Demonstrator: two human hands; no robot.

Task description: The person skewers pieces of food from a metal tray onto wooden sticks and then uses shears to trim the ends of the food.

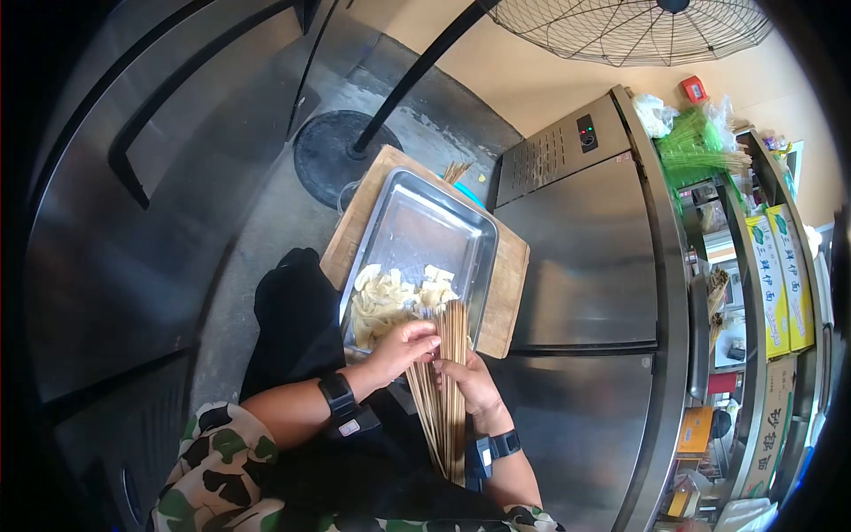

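Note:
A thick bundle of bamboo skewers [454, 417] stands lengthwise between my hands, with some of its sticks fanning out at the left. My right hand [472, 383] is wrapped round the bundle, its thumb across the front. The fingers of my left hand [403, 350] are pinched together on the skewers' left side, near their upper ends; how many they grip is hidden. Just beyond the hands, pale, flat, folded food pieces [379, 310] lie heaped in the near part of a metal tray [490, 257].
Under the tray is a wooden board [508, 297]. More thin sticks [456, 172] poke out behind it. A fan's round base [324, 155] stands on the floor beyond. Steel fridge doors [576, 257] rise at the right, beside shelves with boxes [780, 284]. A steel cabinet [168, 239] fills the left.

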